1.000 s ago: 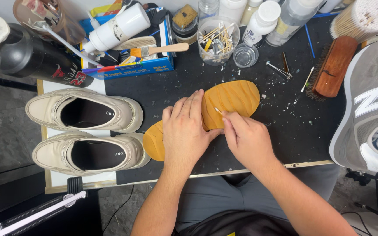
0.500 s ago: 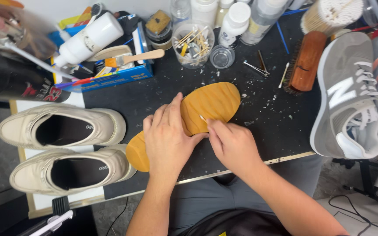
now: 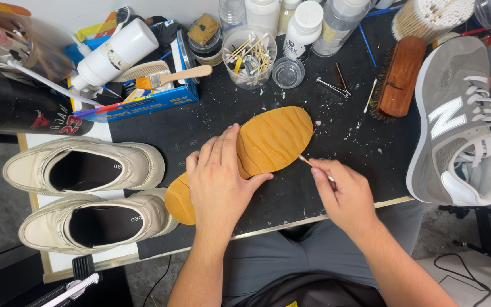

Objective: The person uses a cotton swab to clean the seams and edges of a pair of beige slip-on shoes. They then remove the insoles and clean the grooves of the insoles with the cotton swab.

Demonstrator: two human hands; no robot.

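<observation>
Tan ridged rubber sole point(image 3: 257, 152), one only, lay on the black mat point(image 3: 211, 128), pinned under the flat, spread left hand point(image 3: 220, 183). Right hand point(image 3: 345, 196) pinched one thin wooden stick point(image 3: 308, 163), tip at the sole's edge. Two cream leather shoes point(image 3: 83, 193) sat left; one grey sneaker point(image 3: 456, 122) right.

Matt, ribbed tan rubber sole point(image 3: 268, 142) on a matt black, paint-flecked mat point(image 3: 348, 142); varnished wooden brush point(image 3: 400, 77) nearby.
</observation>
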